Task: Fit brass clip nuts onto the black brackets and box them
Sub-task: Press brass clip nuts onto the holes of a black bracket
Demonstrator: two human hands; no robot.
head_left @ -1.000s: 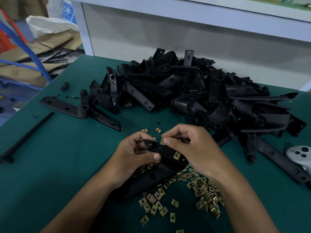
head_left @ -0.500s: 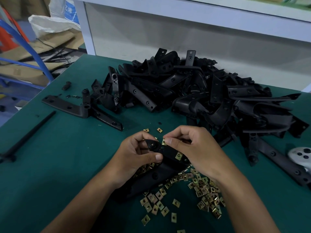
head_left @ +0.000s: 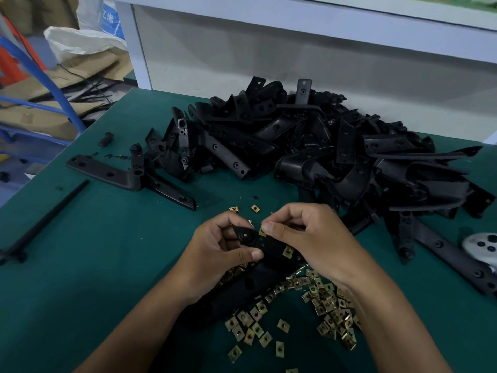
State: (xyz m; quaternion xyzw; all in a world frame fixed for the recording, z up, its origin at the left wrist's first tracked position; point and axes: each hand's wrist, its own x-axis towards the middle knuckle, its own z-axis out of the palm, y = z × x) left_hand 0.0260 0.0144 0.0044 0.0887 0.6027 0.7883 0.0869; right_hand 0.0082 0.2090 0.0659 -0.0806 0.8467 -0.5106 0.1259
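While loose brass clip nuts (head_left: 326,305) lie scattered nearest on the green table (head_left: 80,265), the left hand (head_left: 215,254) grips a black bracket (head_left: 266,244), thumb curled across it. One nut (head_left: 287,251) already sits on that bracket. The right hand (head_left: 309,238) pinches another clip nut (head_left: 262,232) at the bracket's edge. Farther back, a heap of black brackets (head_left: 322,146) lies piled.

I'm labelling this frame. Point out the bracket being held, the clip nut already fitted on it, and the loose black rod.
held bracket (head_left: 251,239): head view, on its flat upper end.
fitted clip nut (head_left: 287,251): head view, on its brass face.
black rod (head_left: 45,220): head view, mid-shaft, on the table's left side.
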